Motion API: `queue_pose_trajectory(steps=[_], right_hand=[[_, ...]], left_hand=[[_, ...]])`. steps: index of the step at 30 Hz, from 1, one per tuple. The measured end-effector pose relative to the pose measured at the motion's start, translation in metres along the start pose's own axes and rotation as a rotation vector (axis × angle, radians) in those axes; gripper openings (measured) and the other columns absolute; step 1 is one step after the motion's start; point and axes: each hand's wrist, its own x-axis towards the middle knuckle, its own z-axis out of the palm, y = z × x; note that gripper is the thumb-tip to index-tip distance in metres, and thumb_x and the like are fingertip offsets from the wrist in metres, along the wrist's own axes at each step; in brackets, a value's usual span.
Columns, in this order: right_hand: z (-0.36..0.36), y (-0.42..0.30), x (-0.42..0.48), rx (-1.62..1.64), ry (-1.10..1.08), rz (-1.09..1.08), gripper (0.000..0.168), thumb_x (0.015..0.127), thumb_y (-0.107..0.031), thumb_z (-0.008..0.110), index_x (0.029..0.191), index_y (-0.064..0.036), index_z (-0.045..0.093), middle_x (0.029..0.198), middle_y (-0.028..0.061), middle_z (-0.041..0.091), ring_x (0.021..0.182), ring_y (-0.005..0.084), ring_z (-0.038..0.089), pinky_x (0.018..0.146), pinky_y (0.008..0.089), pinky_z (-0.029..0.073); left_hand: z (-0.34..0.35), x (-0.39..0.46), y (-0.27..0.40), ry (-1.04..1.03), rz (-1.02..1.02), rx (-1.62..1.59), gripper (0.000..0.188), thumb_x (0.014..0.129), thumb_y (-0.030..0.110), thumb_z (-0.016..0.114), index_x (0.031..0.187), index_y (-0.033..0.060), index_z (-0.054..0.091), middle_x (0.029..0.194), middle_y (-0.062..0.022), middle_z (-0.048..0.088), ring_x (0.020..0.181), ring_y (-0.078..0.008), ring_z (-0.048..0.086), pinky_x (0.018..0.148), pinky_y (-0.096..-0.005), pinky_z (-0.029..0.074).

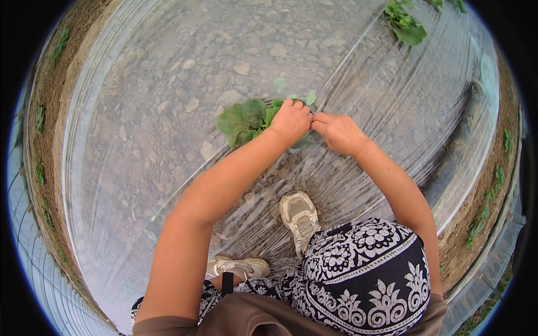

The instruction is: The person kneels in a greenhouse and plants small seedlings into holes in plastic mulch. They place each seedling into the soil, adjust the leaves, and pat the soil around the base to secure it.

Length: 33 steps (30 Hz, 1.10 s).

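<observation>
My left hand [293,119] is bent over a leafy green seedling [241,119], its fingers curled down among the leaves and the clear plastic film [168,138]. What its fingertips hold is hidden. My right hand [339,133] meets it from the right, thumb and fingers pinched together on the film, where taut creases run outward. Some leaves stand above the sheet beside my left hand, and a paler leaf [305,142] shows below it. Bare crumbly soil [286,166] is visible just under my hands.
Stones and soil lie beneath the film. More leafy plants [410,31] come through at the upper right. A dark pipe or hose [452,147] runs under the sheet at right. My shoes [299,214] are on the film. Soil strips with small plants [40,170] border both sides.
</observation>
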Motion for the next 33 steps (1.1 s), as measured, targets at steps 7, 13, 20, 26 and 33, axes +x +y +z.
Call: queue_pose_trajectory(steps=[7, 13, 20, 26, 33], right_hand=[[-0.002, -0.003, 0.001, 0.008, -0.021, 0.039, 0.022, 0.069, 0.002, 0.058, 0.089, -0.008, 0.058, 0.090, 0.0045, 0.055, 0.081, 0.0260, 0.061, 0.063, 0.0385, 0.051], [-0.010, -0.007, -0.002, 0.069, -0.070, 0.065, 0.016, 0.070, -0.001, 0.058, 0.085, -0.008, 0.060, 0.088, 0.0050, 0.055, 0.079, 0.0275, 0.061, 0.063, 0.0393, 0.051], [0.012, -0.005, -0.006, -0.007, -0.190, 0.029, 0.025, 0.070, -0.001, 0.059, 0.094, -0.007, 0.065, 0.095, 0.0059, 0.058, 0.083, 0.0274, 0.062, 0.066, 0.0396, 0.052], [0.014, -0.012, -0.011, -0.012, -0.159, 0.084, 0.022, 0.071, -0.002, 0.058, 0.092, -0.007, 0.065, 0.095, 0.0071, 0.057, 0.088, 0.0266, 0.062, 0.068, 0.0405, 0.052], [0.016, -0.012, -0.002, 0.122, -0.167, 0.110, 0.022, 0.070, -0.003, 0.058, 0.090, -0.008, 0.064, 0.088, 0.0079, 0.061, 0.081, 0.0306, 0.062, 0.066, 0.0426, 0.051]], left_hand=[[-0.003, -0.003, -0.011, 0.023, -0.026, -0.108, 0.009, 0.080, 0.018, 0.060, 0.086, 0.0178, 0.066, 0.086, 0.0029, 0.063, 0.092, -0.0176, 0.057, 0.081, -0.0362, 0.040], [-0.010, -0.013, -0.046, 0.127, -0.067, -0.449, 0.011, 0.079, 0.020, 0.066, 0.089, 0.0179, 0.069, 0.087, 0.0017, 0.063, 0.095, -0.0198, 0.057, 0.083, -0.0382, 0.041], [-0.001, -0.009, -0.080, -0.050, -0.380, -1.132, 0.024, 0.083, 0.023, 0.066, 0.103, 0.0091, 0.068, 0.095, -0.0128, 0.068, 0.090, -0.0336, 0.063, 0.075, -0.0428, 0.049], [-0.058, -0.030, -0.036, 0.526, -0.214, -0.577, 0.025, 0.077, 0.021, 0.074, 0.096, 0.0098, 0.062, 0.081, -0.0073, 0.062, 0.084, -0.0272, 0.061, 0.075, -0.0386, 0.048], [-0.016, -0.046, 0.012, 0.125, -0.049, -0.252, 0.007, 0.075, 0.015, 0.064, 0.080, 0.0107, 0.065, 0.087, -0.0018, 0.062, 0.096, -0.0220, 0.056, 0.086, -0.0370, 0.043]])
